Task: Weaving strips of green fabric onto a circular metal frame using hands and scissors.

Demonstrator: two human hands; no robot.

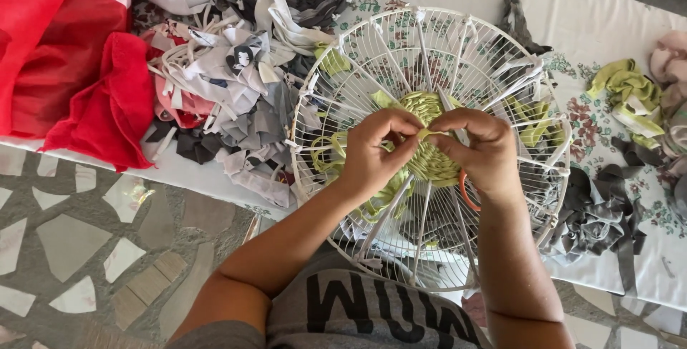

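Two hands (pixel 429 150) pinch one green strip (pixel 431 133).

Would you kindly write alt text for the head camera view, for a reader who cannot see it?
Seen from above, a person's left hand and right hand pinch a light green fabric strip at the woven centre of a round white wire fan guard. Around it, a floral cloth holds red fabric and piles of grey and white scraps.

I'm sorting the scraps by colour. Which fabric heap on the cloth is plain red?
The red fabric pile at the far left edge, beside the grey-and-white scrap heap. The other heaps are grey, green or pinkish.
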